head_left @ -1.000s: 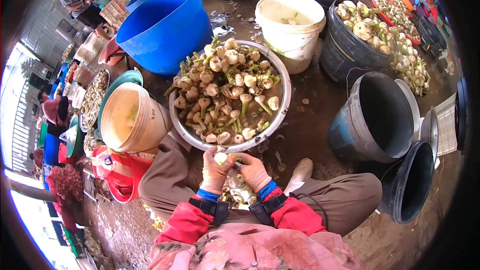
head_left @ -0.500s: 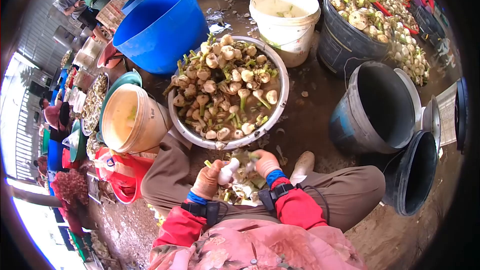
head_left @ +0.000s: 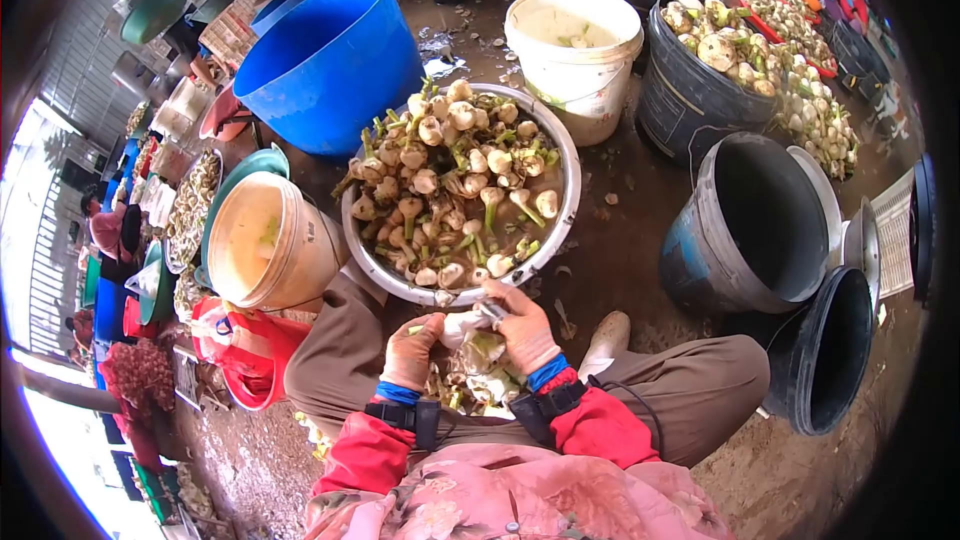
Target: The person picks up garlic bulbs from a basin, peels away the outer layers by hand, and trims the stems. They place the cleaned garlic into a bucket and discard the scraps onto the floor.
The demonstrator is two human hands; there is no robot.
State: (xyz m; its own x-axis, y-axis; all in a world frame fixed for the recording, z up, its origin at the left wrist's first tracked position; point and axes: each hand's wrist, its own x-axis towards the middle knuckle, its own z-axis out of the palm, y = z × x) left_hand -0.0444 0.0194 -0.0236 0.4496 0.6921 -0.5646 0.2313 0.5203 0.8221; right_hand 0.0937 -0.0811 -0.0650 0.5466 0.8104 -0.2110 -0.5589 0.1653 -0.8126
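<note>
My left hand (head_left: 412,351) is closed around a white garlic bulb (head_left: 462,327) by its green stem end, just below a wide metal basin. Beside it, my right hand (head_left: 523,328) is closed on a small metal tool (head_left: 491,309), partly hidden by the fingers, held against the bulb. Pale peelings (head_left: 480,370) lie under both hands, between my legs. The metal basin (head_left: 571,180) in front holds a heap of untrimmed garlic (head_left: 425,180) with cut stems and brown water at its right side.
A large blue tub (head_left: 330,70) and a white bucket (head_left: 575,90) stand beyond the basin. At the left are a cream bucket (head_left: 262,240) and a red basin (head_left: 262,380). Dark buckets (head_left: 690,240) stand at the right. Two people (head_left: 180,30) (head_left: 108,230) are at the far left.
My right hand has come up and left to the bulb, and the tool now shows against it. My left hand has shifted slightly. A distant person's green basin has moved down and left.
</note>
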